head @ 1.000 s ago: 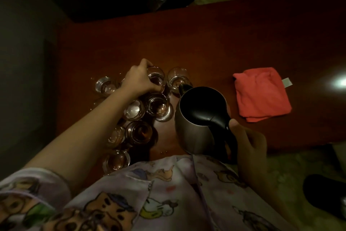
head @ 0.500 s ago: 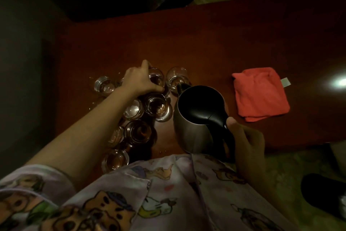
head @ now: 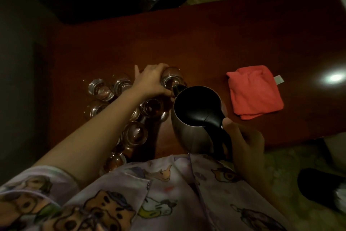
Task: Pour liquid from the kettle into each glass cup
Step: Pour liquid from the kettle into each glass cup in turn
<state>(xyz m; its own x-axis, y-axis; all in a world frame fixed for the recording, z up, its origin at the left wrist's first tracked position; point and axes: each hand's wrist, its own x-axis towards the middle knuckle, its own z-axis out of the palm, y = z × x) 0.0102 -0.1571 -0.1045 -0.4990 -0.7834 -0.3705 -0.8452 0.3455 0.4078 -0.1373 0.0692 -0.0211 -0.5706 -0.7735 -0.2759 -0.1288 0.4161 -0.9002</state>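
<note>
Fabric printed with cartoon animals fills the near edge. Past it, the right hand is wrapped around the black handle of the steel kettle, which leans with its spout toward the far glass cup. The left hand curls its fingers against that cup's left side, just beside the spout. More glass cups stand clustered under and left of the left forearm on the reddish counter. A folded red cloth lies right of the kettle, apart from it.
</note>
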